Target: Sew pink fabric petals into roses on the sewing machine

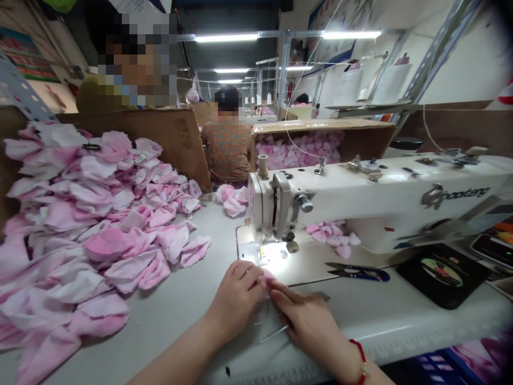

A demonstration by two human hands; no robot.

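Pinching soft pink fabric [265, 279], left hand [236, 299], right hand [304, 321], petal-shaped scraps [108, 245]

A white sewing table [172, 342] — heaped pink fabric pieces [72, 230], blue thread snips [358, 272].

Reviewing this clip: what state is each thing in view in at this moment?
left hand, curled, closed on the pink fabric piece
right hand, fingertips on that piece
sewing machine, lamp lit over the needle plate
thread snips, closed, lying on the table
pink fabric heap, loosely piled
cardboard box, open, full of pink pieces
co-worker, back turned
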